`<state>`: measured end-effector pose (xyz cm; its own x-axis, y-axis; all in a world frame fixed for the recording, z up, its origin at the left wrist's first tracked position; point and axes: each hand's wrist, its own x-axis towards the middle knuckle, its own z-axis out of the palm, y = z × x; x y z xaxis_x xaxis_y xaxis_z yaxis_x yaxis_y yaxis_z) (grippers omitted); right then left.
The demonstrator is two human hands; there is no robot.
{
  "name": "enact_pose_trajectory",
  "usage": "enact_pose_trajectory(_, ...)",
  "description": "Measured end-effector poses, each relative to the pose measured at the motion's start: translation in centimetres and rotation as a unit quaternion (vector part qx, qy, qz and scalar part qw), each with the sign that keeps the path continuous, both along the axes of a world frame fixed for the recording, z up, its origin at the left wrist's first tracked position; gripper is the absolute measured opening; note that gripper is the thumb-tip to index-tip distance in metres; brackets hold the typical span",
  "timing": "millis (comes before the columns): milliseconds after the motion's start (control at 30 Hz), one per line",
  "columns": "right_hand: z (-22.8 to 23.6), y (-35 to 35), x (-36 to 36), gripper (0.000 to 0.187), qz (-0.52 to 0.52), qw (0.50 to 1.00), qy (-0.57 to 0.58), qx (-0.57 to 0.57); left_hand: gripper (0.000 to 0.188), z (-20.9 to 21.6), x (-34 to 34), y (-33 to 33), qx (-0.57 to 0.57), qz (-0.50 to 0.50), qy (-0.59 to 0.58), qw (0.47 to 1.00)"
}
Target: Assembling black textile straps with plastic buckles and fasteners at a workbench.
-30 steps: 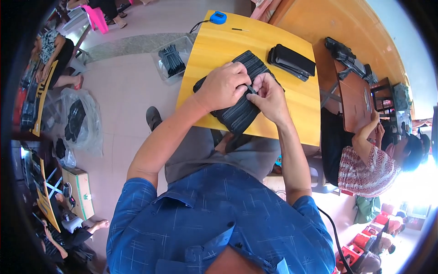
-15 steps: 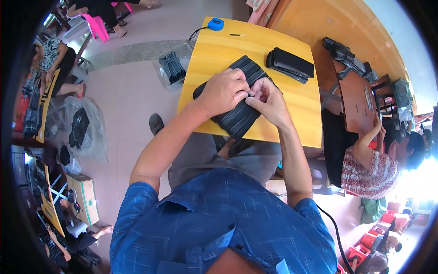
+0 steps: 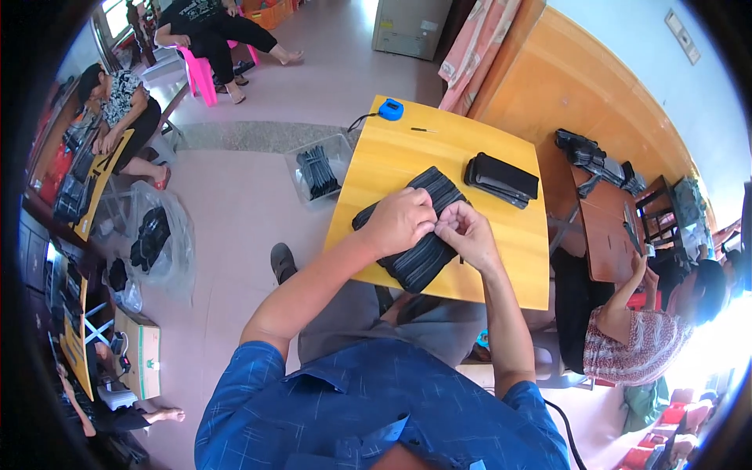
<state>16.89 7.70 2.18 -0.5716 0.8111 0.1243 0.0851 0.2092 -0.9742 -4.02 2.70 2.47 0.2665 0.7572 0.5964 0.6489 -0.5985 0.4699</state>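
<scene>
A stack of dark strips (image 3: pixel 417 265) is laid slantwise across the table (image 3: pixel 523 252), from near the left edge toward the middle, its lower corner reaching the near edge. It is spread directly beneath the fingers of both hands and can be seen beyond them and on the near side. The left hand (image 3: pixel 401 222) is placed over the stack's middle, its fingers curled in toward the thumb; the right hand (image 3: pixel 472 234) is held just beside it, over the stack's right side, thumb and forefinger brought close together. Whether a strip is pinched between the fingertips cannot be told. A second black stack (image 3: pixel 501 180) is set near the right edge, and a blue tape measure (image 3: pixel 391 110) at the far left corner.
</scene>
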Motion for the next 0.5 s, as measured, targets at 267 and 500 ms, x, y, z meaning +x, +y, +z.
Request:
enact_pose_trajectory(267,-0.7,0.3,-0.2,0.006,-0.042,0.992,-0.040,0.112,0.009,0.4,0.1,0.2,0.010,0.005,-0.001,1.000)
enact_pose_trajectory(500,0.5,-1.4,-1.0,0.004,-0.072,0.955,-0.099,0.270,0.008,0.1,0.0,0.0,0.012,0.006,-0.009,1.000)
